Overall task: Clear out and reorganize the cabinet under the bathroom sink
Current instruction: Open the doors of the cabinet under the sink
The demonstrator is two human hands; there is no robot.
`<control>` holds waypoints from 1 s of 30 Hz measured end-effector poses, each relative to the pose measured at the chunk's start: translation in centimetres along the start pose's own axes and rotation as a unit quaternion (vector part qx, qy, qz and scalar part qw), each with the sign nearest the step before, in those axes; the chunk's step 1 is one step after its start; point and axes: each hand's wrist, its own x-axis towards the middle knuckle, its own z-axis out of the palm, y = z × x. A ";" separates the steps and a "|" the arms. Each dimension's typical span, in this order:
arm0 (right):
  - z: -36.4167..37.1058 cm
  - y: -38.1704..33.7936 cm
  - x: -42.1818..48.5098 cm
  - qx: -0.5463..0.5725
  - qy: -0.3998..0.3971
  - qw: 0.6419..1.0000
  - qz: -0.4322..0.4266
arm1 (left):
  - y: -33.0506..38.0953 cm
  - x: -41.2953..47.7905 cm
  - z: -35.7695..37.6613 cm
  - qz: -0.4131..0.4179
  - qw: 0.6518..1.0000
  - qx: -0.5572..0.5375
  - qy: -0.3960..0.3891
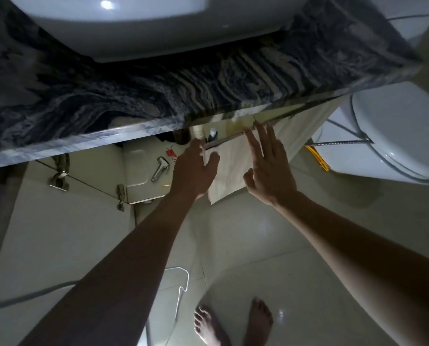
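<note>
On cabinet door (231, 169): left hand (196, 169) round edge, right hand (268, 169) flat.

I note a dark, pale-veined stone countertop (158, 91), polished to a sheen. The white ceramic basin (133, 28) and the white toilet (396, 136) are glossy. The cream flat cabinet door (233, 166) looks smooth and matt. The silver metal hinge (58, 181) and chrome spray head (159, 168) shine. The pale floor tiles (271, 245) are glossy and reflective.
</note>
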 end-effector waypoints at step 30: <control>2.7 -1.3 -20.9 0.365 0.013 0.816 0.449 | 12.8 -10.5 10.5 0.343 0.881 0.225 -0.235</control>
